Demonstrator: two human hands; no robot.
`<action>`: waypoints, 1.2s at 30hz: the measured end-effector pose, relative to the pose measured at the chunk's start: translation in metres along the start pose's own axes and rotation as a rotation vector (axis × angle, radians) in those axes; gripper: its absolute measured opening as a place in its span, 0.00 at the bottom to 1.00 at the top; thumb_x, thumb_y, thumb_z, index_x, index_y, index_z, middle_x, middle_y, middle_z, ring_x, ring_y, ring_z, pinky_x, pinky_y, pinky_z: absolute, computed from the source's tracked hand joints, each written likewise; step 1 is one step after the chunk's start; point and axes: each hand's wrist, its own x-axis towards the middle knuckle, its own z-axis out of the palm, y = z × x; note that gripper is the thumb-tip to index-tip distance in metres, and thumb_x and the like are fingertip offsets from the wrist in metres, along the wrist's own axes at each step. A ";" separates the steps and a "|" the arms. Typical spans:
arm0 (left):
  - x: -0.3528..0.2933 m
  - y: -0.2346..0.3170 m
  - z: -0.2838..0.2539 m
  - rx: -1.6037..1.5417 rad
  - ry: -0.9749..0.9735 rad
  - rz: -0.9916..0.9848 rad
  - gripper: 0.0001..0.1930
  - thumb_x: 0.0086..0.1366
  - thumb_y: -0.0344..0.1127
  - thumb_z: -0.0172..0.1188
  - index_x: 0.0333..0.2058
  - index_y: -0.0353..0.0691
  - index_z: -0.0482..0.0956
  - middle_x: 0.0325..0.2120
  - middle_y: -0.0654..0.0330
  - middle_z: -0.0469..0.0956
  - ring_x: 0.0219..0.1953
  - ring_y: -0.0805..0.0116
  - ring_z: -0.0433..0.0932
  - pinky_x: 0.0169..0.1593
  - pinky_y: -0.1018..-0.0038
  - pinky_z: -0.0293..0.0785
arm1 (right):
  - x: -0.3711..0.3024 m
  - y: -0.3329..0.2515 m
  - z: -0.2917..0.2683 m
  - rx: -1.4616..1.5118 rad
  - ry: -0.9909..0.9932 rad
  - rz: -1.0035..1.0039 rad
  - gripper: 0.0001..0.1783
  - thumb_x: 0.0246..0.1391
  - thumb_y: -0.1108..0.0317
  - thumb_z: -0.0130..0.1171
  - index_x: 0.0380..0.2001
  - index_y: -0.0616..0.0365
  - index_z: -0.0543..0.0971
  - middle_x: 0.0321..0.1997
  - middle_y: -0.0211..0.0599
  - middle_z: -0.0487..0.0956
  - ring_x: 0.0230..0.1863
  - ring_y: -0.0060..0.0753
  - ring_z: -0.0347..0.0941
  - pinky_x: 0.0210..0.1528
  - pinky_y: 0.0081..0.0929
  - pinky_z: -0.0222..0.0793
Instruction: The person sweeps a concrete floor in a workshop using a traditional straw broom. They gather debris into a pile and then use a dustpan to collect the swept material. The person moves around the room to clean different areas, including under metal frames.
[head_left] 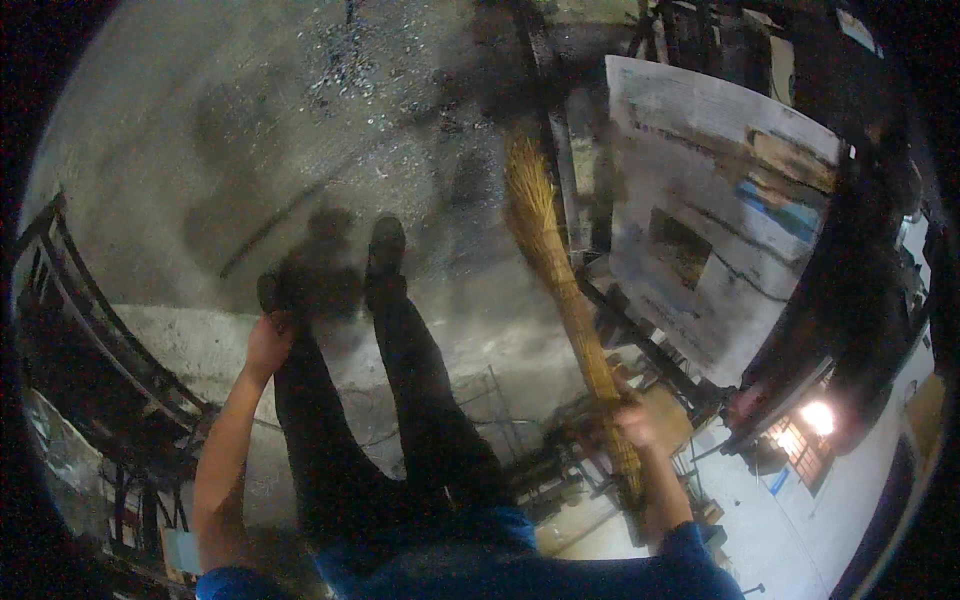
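A straw broom (548, 240) is in my right hand (634, 424), whose fingers are wrapped round its handle. Its bristles point away from me, over the floor to the right of my feet. The lower end of the handle reaches back past my wrist. My left hand (270, 342) hangs beside my left leg, close to the dark trousers and shoe. Its fingers are dim and partly lost against the dark cloth, so their pose is unclear. Small shiny bits (350, 65) are scattered on the grey floor (150, 190) ahead of me.
A large pale board or panel (650, 150) with dark stains stands at the right. Below it are a wooden block (672, 415) and some clutter. A bright lamp (818, 417) glows at the far right. At the left stands a dark metal frame (90, 300).
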 end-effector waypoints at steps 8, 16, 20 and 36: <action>0.017 0.028 0.006 0.039 0.066 0.072 0.09 0.47 0.29 0.50 0.29 0.34 0.72 0.25 0.46 0.73 0.31 0.47 0.71 0.32 0.65 0.67 | 0.098 0.050 -0.147 -0.050 0.231 0.005 0.27 0.39 0.69 0.54 0.47 0.60 0.62 0.31 0.36 0.72 0.26 0.25 0.68 0.25 0.21 0.64; 0.035 0.024 0.028 -0.034 0.096 -0.048 0.09 0.48 0.29 0.49 0.30 0.36 0.73 0.25 0.47 0.73 0.31 0.50 0.72 0.33 0.67 0.68 | 0.302 -0.029 -0.108 -0.258 0.169 -0.047 0.10 0.46 0.67 0.49 0.31 0.60 0.72 0.27 0.34 0.72 0.24 0.23 0.66 0.26 0.26 0.64; 0.029 -0.034 0.058 -0.504 0.176 -0.181 0.08 0.49 0.28 0.49 0.29 0.36 0.74 0.24 0.47 0.73 0.30 0.52 0.72 0.33 0.68 0.68 | 0.226 -0.028 -0.143 -0.181 0.036 -0.164 0.11 0.46 0.66 0.48 0.34 0.58 0.71 0.28 0.33 0.71 0.25 0.24 0.66 0.26 0.26 0.64; 0.037 0.022 0.011 0.016 0.092 -0.212 0.13 0.44 0.23 0.50 0.32 0.32 0.72 0.26 0.48 0.73 0.30 0.58 0.73 0.36 0.72 0.67 | 0.423 -0.197 -0.085 -0.313 0.018 -0.340 0.17 0.47 0.61 0.47 0.42 0.54 0.67 0.33 0.31 0.69 0.27 0.26 0.67 0.27 0.26 0.65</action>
